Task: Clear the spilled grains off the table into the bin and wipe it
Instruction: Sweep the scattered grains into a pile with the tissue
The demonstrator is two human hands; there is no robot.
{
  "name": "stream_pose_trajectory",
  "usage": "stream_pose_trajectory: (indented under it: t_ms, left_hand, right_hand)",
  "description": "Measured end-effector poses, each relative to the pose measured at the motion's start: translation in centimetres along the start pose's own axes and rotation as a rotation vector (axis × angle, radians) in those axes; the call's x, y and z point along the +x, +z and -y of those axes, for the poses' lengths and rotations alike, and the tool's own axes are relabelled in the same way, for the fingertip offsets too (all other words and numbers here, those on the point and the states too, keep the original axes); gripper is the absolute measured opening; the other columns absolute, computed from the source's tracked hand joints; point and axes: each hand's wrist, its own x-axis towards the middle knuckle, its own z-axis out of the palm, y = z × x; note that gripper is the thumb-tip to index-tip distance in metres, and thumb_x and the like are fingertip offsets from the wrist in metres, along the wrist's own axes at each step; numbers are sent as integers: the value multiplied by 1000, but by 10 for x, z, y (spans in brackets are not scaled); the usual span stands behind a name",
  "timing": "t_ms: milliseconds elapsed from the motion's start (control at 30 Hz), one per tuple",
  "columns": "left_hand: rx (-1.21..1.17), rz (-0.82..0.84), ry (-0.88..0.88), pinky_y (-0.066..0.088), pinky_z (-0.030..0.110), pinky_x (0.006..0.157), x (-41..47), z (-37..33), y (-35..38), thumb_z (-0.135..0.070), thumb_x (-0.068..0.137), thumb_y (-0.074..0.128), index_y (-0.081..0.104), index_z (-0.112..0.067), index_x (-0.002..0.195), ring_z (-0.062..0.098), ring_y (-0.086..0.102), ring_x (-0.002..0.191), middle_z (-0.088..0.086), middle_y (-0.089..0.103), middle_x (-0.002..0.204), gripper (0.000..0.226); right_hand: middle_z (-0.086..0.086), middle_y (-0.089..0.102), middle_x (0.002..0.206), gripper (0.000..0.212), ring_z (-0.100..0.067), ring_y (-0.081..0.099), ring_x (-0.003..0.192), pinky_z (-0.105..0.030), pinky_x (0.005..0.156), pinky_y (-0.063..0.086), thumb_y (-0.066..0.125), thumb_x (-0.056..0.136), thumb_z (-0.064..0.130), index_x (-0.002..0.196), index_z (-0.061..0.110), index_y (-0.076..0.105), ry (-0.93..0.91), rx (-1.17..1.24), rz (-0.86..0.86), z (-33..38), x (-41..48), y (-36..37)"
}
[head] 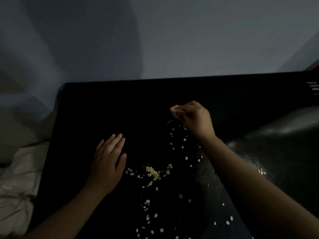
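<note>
Pale spilled grains (152, 172) lie scattered over a black table (103, 104), densest in a small heap near the middle and trailing toward the near edge. My left hand (107, 161) lies flat on the table, fingers straight, just left of the heap. My right hand (193, 119) hovers further back, above the far end of the grain trail, its fingers curled round a small pale wad (174, 109) that looks like cloth or tissue. The scene is dim.
To the right of the table stands a dark rounded container (284, 152), with a few grains (262, 171) on it. Pale bedding (17, 178) lies off the table's left edge. A grey wall (155, 40) rises behind the table.
</note>
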Motion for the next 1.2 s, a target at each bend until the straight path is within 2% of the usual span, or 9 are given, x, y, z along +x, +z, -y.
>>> stream_pose_trajectory:
  t_ms: [200,367,500,567,667,767,967,1100,1200]
  left_hand:
    - [30,-27,-7,18,43,117,-2,-2,1,-48,100,16,44,-10,141,14,23,144,1,35,152,62]
    - [63,-7,-11,19,44,116,-1,-4,1,-46,100,18,44,-10,141,14,23,144,2,35,152,60]
    - [60,12,-28,21,47,115,0,-7,-1,-47,99,21,43,-10,141,14,23,144,1,35,152,60]
    - [63,20,-30,21,47,115,0,-6,-2,-47,99,22,44,-11,141,15,23,144,1,34,152,59]
    - [72,29,-36,18,44,116,0,-6,-1,-44,99,23,43,-11,141,16,23,144,1,33,152,57]
    - [78,27,-35,17,42,117,-1,-6,-2,-38,97,29,44,-10,141,16,23,144,1,34,152,54]
    - [84,20,-42,19,45,116,0,-8,-3,-36,95,31,44,-10,140,16,24,143,2,35,151,54]
    - [107,31,-44,16,41,116,0,-9,-3,-37,95,31,44,-10,140,16,23,143,2,35,151,54]
    - [120,32,-37,16,43,116,0,-10,-2,-36,95,31,44,-9,140,18,24,143,4,35,151,54]
  right_hand:
    - [3,61,101,16,-1,57,90,-5,82,44,70,89,21,104,17,75,-3,-62,-18,-32,44,27]
    - [2,65,106,21,-19,63,100,-39,89,53,65,89,33,106,24,75,-61,-104,51,-31,14,33]
    - [26,56,99,32,3,55,96,-17,85,46,56,87,46,108,30,74,-134,-36,229,-4,-45,18]
    - [22,59,98,31,4,58,94,-12,80,45,61,87,48,108,29,74,-125,5,284,1,-49,10]
    - [8,65,96,19,-2,64,87,-18,74,49,71,87,30,104,23,76,-78,50,100,-6,-16,3]
    - [13,62,98,18,0,63,89,-13,76,49,72,89,26,106,26,75,-34,-19,12,-30,24,0]
    - [5,65,104,20,-13,64,100,-39,90,54,72,88,23,105,33,73,-5,-67,60,-44,9,13]
    - [18,62,100,21,-7,62,97,-33,85,53,69,88,33,109,35,72,-77,-30,201,-17,-60,12]
    - [15,64,98,21,-6,63,94,-24,80,51,69,88,32,108,36,72,-74,39,234,-2,-79,1]
